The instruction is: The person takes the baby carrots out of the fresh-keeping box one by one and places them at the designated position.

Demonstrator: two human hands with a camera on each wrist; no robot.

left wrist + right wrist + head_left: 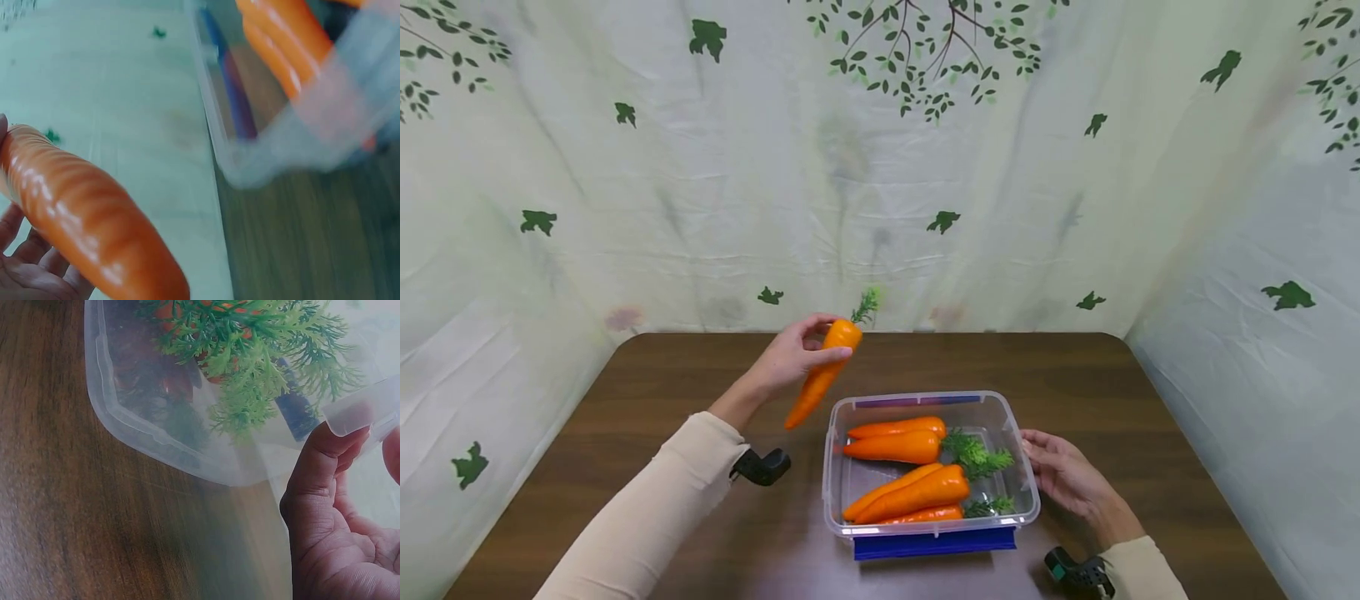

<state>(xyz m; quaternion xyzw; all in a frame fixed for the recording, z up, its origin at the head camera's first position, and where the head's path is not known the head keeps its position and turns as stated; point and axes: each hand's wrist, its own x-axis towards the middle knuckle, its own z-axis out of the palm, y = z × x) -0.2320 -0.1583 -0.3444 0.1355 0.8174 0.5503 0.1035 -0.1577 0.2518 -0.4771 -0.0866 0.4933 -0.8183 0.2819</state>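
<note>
My left hand (801,354) holds a glossy orange carrot (822,379) with a green leafy top, raised beyond the left back corner of a clear plastic container (831,475). The carrot hangs tilted, tip down toward the left; in the left wrist view its ridged body (94,219) lies across the fingers. Several more carrots (917,492) lie inside the container, tips to the left and green tops (973,454) to the right. At the container's right side, my right hand (1071,475) grips the rim with curled fingers, seen close up in the right wrist view.
A blue latch (934,546) hangs at the container's front side. The container stands on a brown wooden table (700,367). Pale curtains (880,208) with leaf prints rise behind the table and on both sides.
</note>
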